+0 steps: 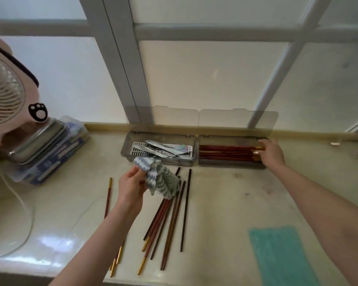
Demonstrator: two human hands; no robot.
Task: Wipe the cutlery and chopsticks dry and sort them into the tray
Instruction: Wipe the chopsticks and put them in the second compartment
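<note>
Two clear grey tray compartments stand side by side at the back of the counter, lids up. The left tray (128,150) holds metal cutlery (163,149). The right tray (232,164) holds several red chopsticks (225,152) with gold ends. My right hand (272,153) is at that tray's right end, fingertips on the gold chopstick ends. My left hand (131,187) grips a grey-and-white zigzag cloth (161,178) above the counter. Several loose chopsticks (170,219), red and dark brown, lie fanned on the counter below the cloth. One red chopstick (108,198) lies apart to the left.
A pink desk fan (8,89) stands at the far left beside stacked containers (46,149), its white cord (27,219) looping over the counter. A teal mat (281,254) lies at the front right. Frosted window panes rise behind the trays.
</note>
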